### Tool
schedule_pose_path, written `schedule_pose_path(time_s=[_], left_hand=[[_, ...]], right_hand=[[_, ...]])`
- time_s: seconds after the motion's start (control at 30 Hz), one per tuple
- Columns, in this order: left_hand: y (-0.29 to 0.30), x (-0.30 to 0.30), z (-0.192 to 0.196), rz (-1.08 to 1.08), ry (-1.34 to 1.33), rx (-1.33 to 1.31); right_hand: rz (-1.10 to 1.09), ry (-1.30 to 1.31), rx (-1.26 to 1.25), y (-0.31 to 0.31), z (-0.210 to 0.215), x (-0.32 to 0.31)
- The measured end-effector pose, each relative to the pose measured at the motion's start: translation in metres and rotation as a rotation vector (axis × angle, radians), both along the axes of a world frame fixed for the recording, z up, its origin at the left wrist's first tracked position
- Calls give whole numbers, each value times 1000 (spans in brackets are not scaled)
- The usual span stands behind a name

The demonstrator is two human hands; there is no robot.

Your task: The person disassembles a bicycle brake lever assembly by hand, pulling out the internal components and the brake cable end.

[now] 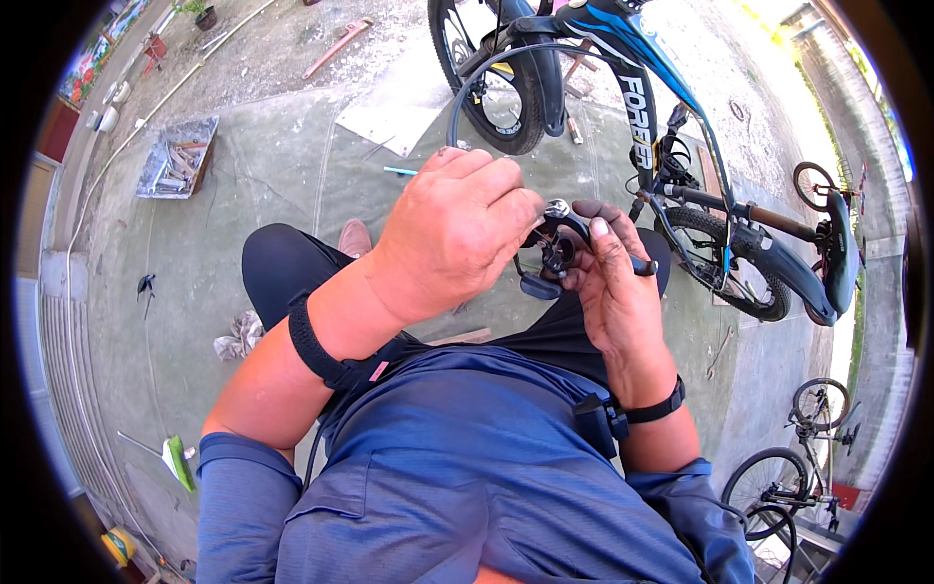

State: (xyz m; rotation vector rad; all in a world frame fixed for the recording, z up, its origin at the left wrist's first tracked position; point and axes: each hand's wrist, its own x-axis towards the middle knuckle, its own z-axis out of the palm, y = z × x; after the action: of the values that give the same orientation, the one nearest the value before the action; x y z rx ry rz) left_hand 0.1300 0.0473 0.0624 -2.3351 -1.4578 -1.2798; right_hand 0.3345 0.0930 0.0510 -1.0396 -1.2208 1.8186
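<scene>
"In the head view, where is the brake lever (558, 251)?"

"You have it up in front of your lap, between your knees, its black body and silver part just beyond your left fingertips."

"And the grip?"

"Your right hand (623, 297) pinches the lever between thumb and fingers from the right side. Your left hand (452, 224) is curled in close to the lever's silver part; its fingertips are partly hidden from you here, so I cannot tell whether they pinch anything."

"What runs behind that left hand?"

"A grey cable (455, 115), arching over from the front of the blue and black bicycle (671, 73), which stands ahead of you and to your right."

"Anything else about?"

"Ahead on your left, a tray (205, 165) with tools in it; farther ahead, a red wrench (338, 49) on the ground. Low on your right stands another bicycle (815, 462), well apart from your hands."
</scene>
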Motion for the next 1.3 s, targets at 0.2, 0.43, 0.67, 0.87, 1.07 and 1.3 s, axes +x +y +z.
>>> schedule_pose_path(time_s=[0.2,0.43,0.67,0.87,1.07,1.3], left_hand=[[1,2,3,26,37,-19],[2,7,-1,49,-91,-71],[3,15,-5,122,-133,-123],[5,16,-4,168,36,-103],[12,7,-3,154,98,-73],[8,9,-6,161,97,-109]], right_hand=[[-63,-75,33,-2,4,-4],[-81,-58,59,-4,1,-10],[-115,-83,111,-6,-3,-15],[-108,-155,161,-4,-10,-14],[-110,-208,163,-4,-13,-15],[-103,-278,253,2,-19,-18]])
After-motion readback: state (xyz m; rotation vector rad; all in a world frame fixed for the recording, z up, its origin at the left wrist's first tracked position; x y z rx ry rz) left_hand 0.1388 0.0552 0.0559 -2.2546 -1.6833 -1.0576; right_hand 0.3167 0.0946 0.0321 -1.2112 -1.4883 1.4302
